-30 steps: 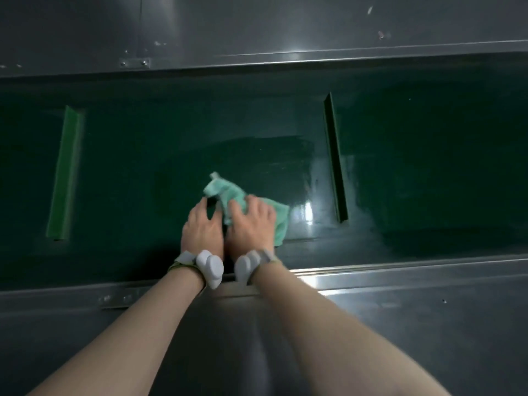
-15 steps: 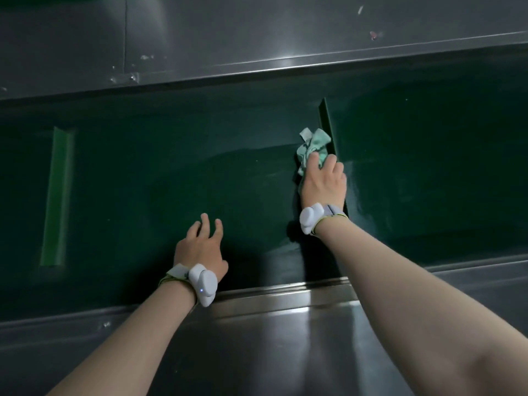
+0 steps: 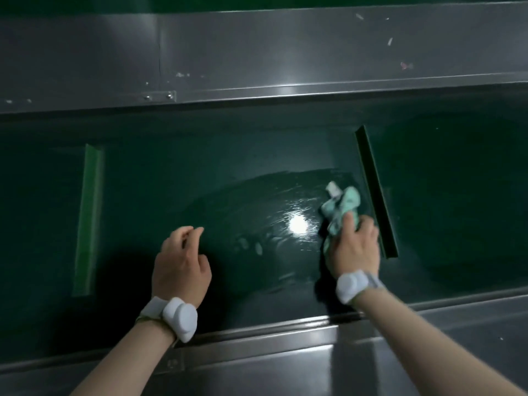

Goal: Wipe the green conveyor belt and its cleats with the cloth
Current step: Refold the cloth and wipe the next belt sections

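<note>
Right hand (image 3: 353,247) is gripping the cloth (image 3: 340,208), bunched ahead of its fingers beside the cleat (image 3: 375,192) to scrub there; left hand (image 3: 181,264) is hovering, fingers loosely curled, holding nothing.

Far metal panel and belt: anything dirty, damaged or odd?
Small bits of debris cling to the far metal panel, upper right. The belt shows wet streaks and finger smudges beside the cloth that the right hand holds. No damage visible.
</note>
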Tool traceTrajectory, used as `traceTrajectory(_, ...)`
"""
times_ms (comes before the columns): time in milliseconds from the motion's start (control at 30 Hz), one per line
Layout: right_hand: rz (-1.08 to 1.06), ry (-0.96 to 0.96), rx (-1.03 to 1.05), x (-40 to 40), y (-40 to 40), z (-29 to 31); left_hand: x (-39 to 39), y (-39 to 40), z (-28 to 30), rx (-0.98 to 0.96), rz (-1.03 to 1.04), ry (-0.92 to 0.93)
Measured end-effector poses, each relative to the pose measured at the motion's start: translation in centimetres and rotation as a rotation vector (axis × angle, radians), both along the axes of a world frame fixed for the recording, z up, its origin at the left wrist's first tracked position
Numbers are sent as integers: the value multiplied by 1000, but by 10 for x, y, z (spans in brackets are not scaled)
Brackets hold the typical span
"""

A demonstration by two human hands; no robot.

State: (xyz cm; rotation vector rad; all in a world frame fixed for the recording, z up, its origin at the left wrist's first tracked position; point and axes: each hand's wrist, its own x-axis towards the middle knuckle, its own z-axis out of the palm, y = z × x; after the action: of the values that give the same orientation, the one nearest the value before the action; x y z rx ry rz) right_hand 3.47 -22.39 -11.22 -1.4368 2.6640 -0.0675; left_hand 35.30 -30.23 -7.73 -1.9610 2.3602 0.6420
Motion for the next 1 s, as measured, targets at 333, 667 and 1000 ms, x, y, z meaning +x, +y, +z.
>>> traceTrajectory(333,218,-146,-134,191,-150,-19,53,-74,-13,-93,238,68)
traceTrajectory(667,233,-64,-70,120,-155,-19,58,-101,-20,-50,202,31)
traceTrajectory(1000,-179,70,-67,55,-171,-19,66,-114,-20,-1,149,-116)
